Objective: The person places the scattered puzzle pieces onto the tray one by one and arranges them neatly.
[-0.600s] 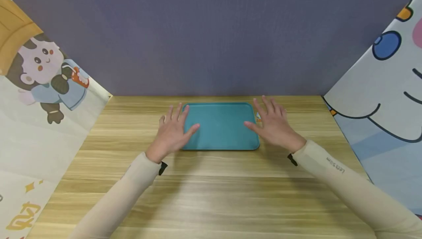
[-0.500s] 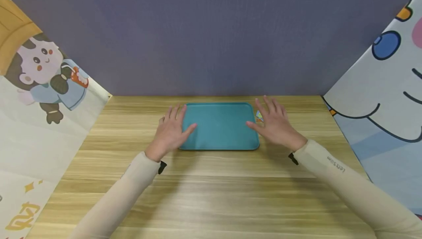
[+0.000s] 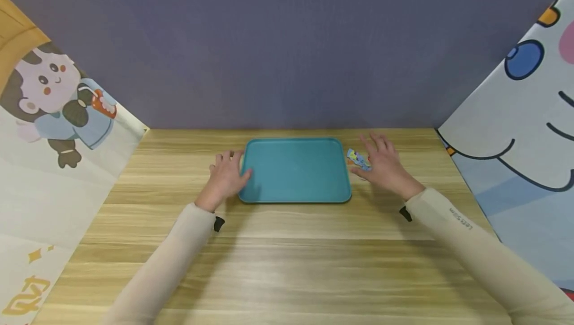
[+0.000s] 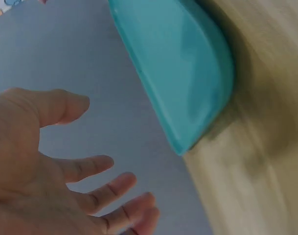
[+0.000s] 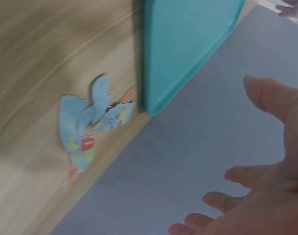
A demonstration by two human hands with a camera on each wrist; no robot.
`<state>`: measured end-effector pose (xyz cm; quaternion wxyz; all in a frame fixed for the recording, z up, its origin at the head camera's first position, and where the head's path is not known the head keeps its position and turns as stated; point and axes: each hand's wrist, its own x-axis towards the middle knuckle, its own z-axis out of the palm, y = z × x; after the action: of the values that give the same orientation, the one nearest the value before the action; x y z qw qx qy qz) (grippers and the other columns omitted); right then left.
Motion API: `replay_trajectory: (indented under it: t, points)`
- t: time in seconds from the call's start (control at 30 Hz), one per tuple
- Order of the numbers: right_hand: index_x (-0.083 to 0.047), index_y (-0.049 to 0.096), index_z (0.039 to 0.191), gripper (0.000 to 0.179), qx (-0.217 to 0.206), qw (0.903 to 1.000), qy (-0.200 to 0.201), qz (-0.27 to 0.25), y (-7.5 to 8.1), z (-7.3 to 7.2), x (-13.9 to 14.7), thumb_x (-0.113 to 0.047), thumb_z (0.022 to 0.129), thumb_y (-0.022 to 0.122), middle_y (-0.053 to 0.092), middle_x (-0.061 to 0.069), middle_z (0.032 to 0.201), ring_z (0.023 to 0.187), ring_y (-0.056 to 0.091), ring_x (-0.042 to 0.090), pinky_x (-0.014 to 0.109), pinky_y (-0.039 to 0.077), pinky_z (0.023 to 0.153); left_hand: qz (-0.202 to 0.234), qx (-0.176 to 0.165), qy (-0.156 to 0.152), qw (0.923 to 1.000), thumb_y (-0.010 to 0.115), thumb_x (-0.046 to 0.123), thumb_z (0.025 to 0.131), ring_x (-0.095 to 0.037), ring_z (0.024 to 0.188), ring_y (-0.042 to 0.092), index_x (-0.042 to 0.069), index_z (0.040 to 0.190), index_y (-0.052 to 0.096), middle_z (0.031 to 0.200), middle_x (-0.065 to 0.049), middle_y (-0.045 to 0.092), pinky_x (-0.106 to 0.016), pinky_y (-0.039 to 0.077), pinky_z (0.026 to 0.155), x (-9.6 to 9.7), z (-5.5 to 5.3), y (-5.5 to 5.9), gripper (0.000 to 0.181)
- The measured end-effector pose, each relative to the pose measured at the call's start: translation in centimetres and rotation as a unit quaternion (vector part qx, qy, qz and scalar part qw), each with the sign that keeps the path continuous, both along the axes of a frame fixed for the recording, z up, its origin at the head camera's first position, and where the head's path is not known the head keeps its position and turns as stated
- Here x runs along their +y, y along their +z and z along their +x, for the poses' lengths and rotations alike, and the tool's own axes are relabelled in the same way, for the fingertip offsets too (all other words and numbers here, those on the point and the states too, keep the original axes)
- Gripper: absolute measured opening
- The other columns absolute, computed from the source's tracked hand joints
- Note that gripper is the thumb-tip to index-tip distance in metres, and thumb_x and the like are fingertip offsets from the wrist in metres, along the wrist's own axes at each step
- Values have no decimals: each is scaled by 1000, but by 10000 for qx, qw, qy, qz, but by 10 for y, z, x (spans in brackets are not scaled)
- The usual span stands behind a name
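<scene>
A teal rectangular tray lies flat on the table close to the back wall. My left hand is at the tray's left edge, its thumb overlapping the rim in the head view. The left wrist view shows the fingers spread and loosely bent, gripping nothing. My right hand hovers past the tray's right edge, thumb and fingers apart. Partly hidden under it in the head view are small flat colourful cut-out pieces. In the right wrist view these pieces show light blue, with red, yellow and orange patches.
The wooden table runs up to a dark grey-blue back wall. White side panels with cartoon prints stand left and right. Both forearms wear cream sleeves.
My left hand has moved left, off the tray's surface to its edge, with the fingers more bent. My right hand has shifted right, uncovering more of the colourful pieces.
</scene>
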<state>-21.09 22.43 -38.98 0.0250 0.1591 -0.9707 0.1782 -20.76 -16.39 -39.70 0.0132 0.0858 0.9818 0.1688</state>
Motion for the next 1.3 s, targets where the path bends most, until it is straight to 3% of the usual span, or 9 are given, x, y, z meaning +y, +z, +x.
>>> replay_trajectory:
  t: [0.3, 0.57, 0.83, 0.97, 1.3]
  points:
    - [-8, 20, 137, 84, -138, 9996, -243, 77, -9, -6, 13, -34, 72, 67, 12, 20, 137, 119, 10, 43, 60, 10, 88, 481, -583, 56, 9971, 49, 23, 86, -37, 106, 36, 2, 131, 28, 119, -22, 37, -47, 32, 86, -10, -8, -17, 54]
    - [-3, 26, 134, 74, -414, 9991, -82, -100, -21, -14, 23, -20, 74, 67, 20, 22, 134, 119, 16, 42, 54, 9, 94, 645, -1115, 161, 9915, 47, 18, 87, -22, 77, 51, 3, 131, 26, 94, -11, 53, -33, 42, 62, -17, -16, -32, 51]
    - [-4, 28, 133, 71, -693, 9973, -181, -163, -30, -20, 31, -12, 74, 66, 32, 21, 124, 112, 29, 40, 51, 24, 90, 611, -1174, 126, 9911, 44, 14, 88, -21, 76, 50, 3, 131, 26, 91, -10, 53, -32, 41, 63, -20, -20, -41, 48]
    - [-3, 34, 130, 63, -839, 9963, -122, -171, -34, -23, 34, -10, 75, 64, 34, 21, 123, 108, 34, 40, 52, 26, 88, 685, -1227, 40, 9901, 43, 12, 88, -20, 75, 51, 3, 132, 25, 95, -11, 54, -32, 42, 63, -22, -20, -44, 48]
    - [-4, 40, 127, 56, -823, 9954, 117, -484, -44, -37, 35, -6, 76, 63, 39, 21, 120, 100, 44, 36, 49, 36, 79, 847, -1515, -229, 9846, 41, 10, 89, -18, 69, 51, 4, 133, 20, 95, -12, 53, -29, 42, 60, -25, -22, -48, 50]
